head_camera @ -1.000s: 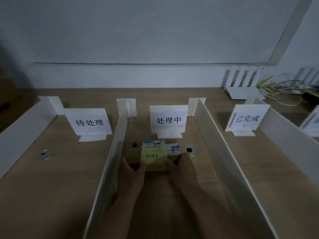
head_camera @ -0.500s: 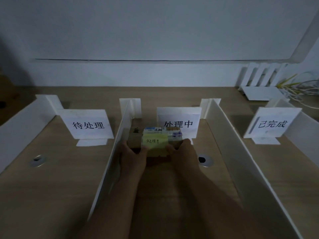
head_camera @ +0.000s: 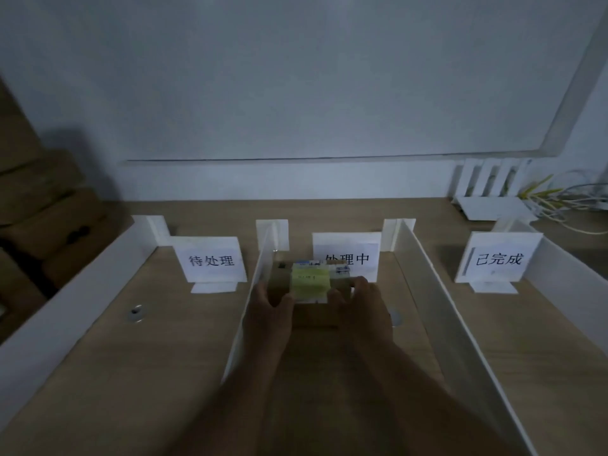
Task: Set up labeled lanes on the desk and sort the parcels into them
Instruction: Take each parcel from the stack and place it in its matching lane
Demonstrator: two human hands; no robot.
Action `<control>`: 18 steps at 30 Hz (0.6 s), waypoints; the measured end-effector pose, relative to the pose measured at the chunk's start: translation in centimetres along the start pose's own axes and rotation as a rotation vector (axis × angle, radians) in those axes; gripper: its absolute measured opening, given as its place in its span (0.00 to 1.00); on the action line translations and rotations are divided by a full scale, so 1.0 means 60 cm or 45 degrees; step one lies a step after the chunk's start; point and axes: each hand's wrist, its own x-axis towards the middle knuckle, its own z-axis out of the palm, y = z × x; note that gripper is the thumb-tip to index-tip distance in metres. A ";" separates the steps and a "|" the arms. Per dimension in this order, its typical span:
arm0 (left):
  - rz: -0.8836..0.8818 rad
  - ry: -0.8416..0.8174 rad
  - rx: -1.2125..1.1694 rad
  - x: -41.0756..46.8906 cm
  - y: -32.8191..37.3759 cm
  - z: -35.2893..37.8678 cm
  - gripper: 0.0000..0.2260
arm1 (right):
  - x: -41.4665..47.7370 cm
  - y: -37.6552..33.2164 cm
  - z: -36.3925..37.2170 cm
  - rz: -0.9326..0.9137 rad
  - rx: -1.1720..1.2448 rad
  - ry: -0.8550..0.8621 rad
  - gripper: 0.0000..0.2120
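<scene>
Three lanes, split by upright white dividers (head_camera: 437, 307), run along a wooden desk (head_camera: 543, 357) toward a pale wall (head_camera: 296, 77). Each lane is headed by a standing sign: 待处理 (head_camera: 210, 260), 处理中 (head_camera: 348, 251) and 已完成 (head_camera: 498, 258). Cardboard boxes (head_camera: 42, 218) are stacked off the left edge in dim light. Compared with a second ago, the parcel (head_camera: 312, 311) lies farther up the middle lane and now covers the lower edge of the 处理中 sign in view. The left hand (head_camera: 268, 314) and right hand (head_camera: 365, 311) grip its two ends, fingers curled round the sides, thumbs reaching toward its yellow note (head_camera: 311, 283).
</scene>
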 end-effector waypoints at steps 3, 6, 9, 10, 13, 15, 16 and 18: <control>0.058 0.043 0.002 -0.051 0.023 -0.066 0.19 | -0.061 -0.043 -0.020 -0.111 -0.016 -0.007 0.19; 0.090 0.113 -0.003 -0.111 0.021 -0.140 0.19 | -0.131 -0.090 -0.037 -0.202 -0.026 -0.022 0.18; 0.110 0.205 0.055 -0.172 0.003 -0.217 0.19 | -0.201 -0.149 -0.037 -0.321 -0.027 -0.075 0.15; 0.109 0.239 0.070 -0.190 -0.005 -0.242 0.19 | -0.224 -0.170 -0.032 -0.352 -0.003 -0.083 0.15; 0.081 0.343 0.070 -0.239 -0.024 -0.318 0.20 | -0.298 -0.225 -0.015 -0.459 0.067 -0.104 0.16; 0.066 0.414 0.073 -0.272 -0.039 -0.371 0.20 | -0.353 -0.257 -0.001 -0.538 0.063 -0.142 0.16; 0.055 0.442 0.067 -0.288 -0.049 -0.398 0.19 | -0.380 -0.273 0.008 -0.578 0.054 -0.165 0.16; 0.047 0.479 0.038 -0.321 -0.072 -0.456 0.20 | -0.436 -0.308 0.026 -0.657 0.014 -0.210 0.15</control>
